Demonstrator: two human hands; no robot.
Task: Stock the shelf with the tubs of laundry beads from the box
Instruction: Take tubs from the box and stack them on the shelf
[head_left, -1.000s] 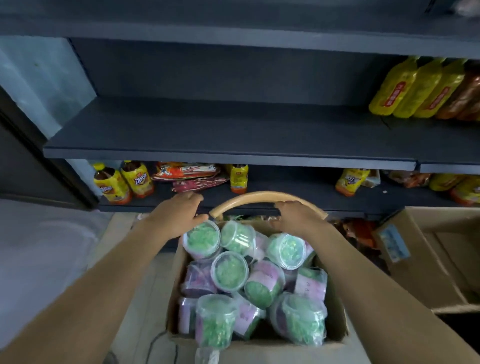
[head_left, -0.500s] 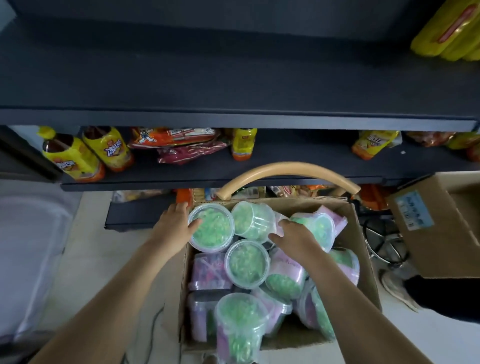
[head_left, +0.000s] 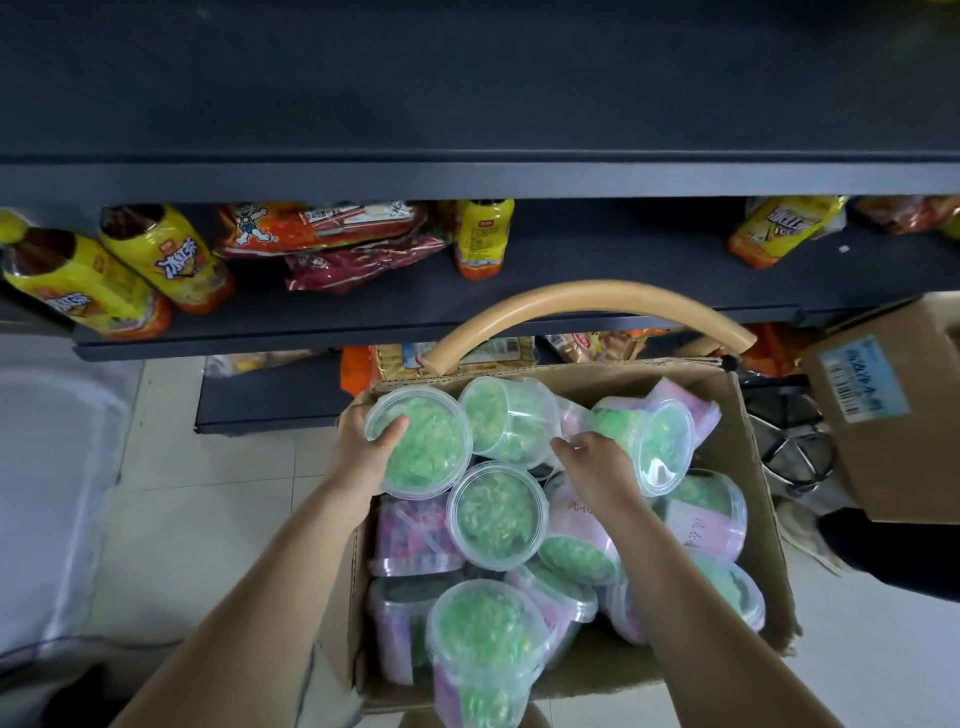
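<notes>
An open cardboard box (head_left: 759, 525) below me holds several clear tubs of green laundry beads, some with pink labels. My left hand (head_left: 359, 451) grips the rim of an upright tub (head_left: 427, 441) at the box's far left corner, thumb on its lid. My right hand (head_left: 597, 470) reaches in at the middle, its fingers wrapped around a tub lying on its side (head_left: 649, 439). Between them another tipped tub (head_left: 506, 418) rests on the pile. The wide dark shelf (head_left: 467, 104) above stands bare.
A curved wooden bar (head_left: 587, 303) arches just behind the box. The lower shelf carries yellow drink bottles (head_left: 161, 257) and snack packets (head_left: 332, 234). A second cardboard box (head_left: 888, 410) stands at the right, with a tiled floor at the left.
My view tilted down and came closer to the box. Both hands dropped from the box's far edge onto tubs; the left closed on the upright tub, the right on the tipped one.
</notes>
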